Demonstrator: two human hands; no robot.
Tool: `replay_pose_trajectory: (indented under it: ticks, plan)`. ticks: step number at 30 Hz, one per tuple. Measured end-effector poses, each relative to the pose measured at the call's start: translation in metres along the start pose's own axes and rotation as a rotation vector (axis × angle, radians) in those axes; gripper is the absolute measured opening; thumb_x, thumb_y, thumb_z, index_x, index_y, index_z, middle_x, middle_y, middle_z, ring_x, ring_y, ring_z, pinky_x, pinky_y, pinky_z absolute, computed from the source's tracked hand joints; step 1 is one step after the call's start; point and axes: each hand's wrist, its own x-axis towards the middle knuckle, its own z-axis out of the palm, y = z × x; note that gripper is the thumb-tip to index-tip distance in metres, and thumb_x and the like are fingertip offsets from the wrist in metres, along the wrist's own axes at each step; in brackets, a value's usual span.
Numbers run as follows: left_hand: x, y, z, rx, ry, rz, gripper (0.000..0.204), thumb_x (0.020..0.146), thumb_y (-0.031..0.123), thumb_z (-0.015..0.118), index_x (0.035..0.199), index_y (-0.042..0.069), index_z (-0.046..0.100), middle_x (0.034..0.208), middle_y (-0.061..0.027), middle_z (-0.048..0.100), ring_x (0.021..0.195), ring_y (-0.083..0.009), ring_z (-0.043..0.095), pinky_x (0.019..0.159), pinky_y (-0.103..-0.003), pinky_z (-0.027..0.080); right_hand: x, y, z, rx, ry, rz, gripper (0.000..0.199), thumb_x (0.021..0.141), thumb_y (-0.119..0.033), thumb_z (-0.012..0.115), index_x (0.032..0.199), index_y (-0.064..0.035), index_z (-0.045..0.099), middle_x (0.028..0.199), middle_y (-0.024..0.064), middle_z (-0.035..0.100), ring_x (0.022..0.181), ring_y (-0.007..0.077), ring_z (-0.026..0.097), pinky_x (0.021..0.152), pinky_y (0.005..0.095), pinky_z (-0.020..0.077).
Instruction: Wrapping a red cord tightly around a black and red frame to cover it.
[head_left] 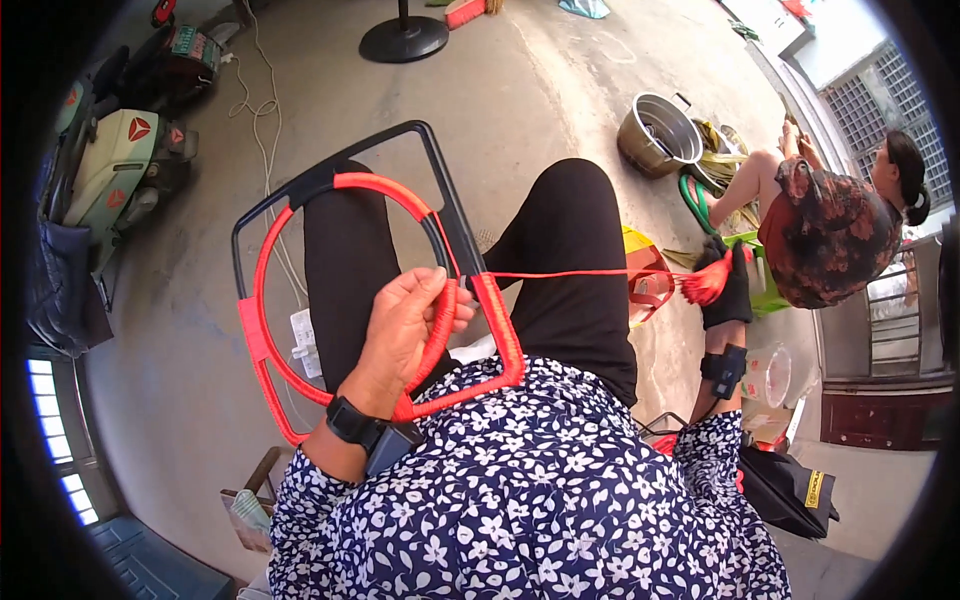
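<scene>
On my lap rests a rounded black frame (445, 180), partly wrapped in red cord, with a ring (378, 182) inside it that is also mostly red-wrapped. My bare left hand (408, 318) is closed around the ring's right side, thumb and fingers pinched by the frame's edge. A thin red cord (570, 274) runs taut from there to the right. At its other end, out past my right knee, my right hand (730, 290) in a black glove grips a bundle of red cord (706, 284). Dark bands with small boxes sit on both wrists.
At right a person (830, 225) sits low, beside a metal pot (660, 135) and a green stool (766, 275). A red and yellow bag (650, 280) stands by my right knee. Scooters (125, 150) are parked at left; a white power strip (305, 342) lies near my left leg.
</scene>
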Motion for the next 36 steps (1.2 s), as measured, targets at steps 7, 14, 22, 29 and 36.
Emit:
replay_pose_trajectory:
  ticks: [7,14,22,29,36]
  plan:
    - [0.0,0.004,-0.015,0.264,0.019,0.045,0.022,0.1,0.021,0.05,0.099,0.001,0.059,0.094,-0.0087,0.066,0.082,-0.0132,0.065,0.069,-0.026,0.055,-0.072,0.084,0.238,-1.355,-0.839,0.25,0.042,0.087,-0.017,0.068,0.124,-0.004,0.055,0.114,0.0104,0.063,0.098,0.0211,0.063,0.086,0.0315,0.0502]
    - [-0.002,0.006,-0.014,0.574,-0.041,0.077,0.026,0.102,0.022,0.045,0.108,0.002,0.06,0.092,-0.0003,0.063,0.076,-0.0051,0.058,0.068,-0.02,0.049,-0.06,0.171,0.284,-0.823,-0.909,0.345,0.054,0.084,-0.014,0.072,0.13,-0.002,0.048,0.097,0.0107,0.067,0.083,0.016,0.065,0.073,0.0295,0.053]
    - [-0.011,0.015,0.002,0.718,0.397,0.774,0.021,0.098,0.006,0.048,0.117,0.002,0.055,0.1,-0.0039,0.061,0.084,-0.0061,0.058,0.065,-0.02,0.05,-0.037,0.145,0.285,-0.061,-0.14,0.201,0.057,0.084,-0.015,0.072,0.131,0.0026,0.045,0.1,0.0101,0.066,0.09,0.0177,0.066,0.076,0.0307,0.0534]
    - [-0.022,0.017,0.018,0.58,0.191,0.811,0.022,0.092,0.005,0.057,0.114,0.0,0.055,0.091,-0.0051,0.062,0.079,-0.0081,0.059,0.068,-0.021,0.049,-0.07,0.165,0.326,-1.128,-0.833,-0.695,0.048,0.07,-0.01,0.074,0.116,-0.0094,0.06,0.105,0.0109,0.063,0.095,0.0307,0.062,0.079,0.0385,0.0516]
    - [-0.014,0.01,-0.004,0.479,0.235,0.301,0.016,0.097,0.017,0.054,0.097,0.001,0.059,0.08,-0.004,0.062,0.068,-0.0074,0.059,0.056,-0.019,0.05,-0.051,0.098,0.281,-1.528,-0.868,-0.612,0.026,0.081,-0.006,0.065,0.106,-0.0064,0.064,0.095,0.0078,0.068,0.088,0.0221,0.067,0.079,0.0339,0.052]
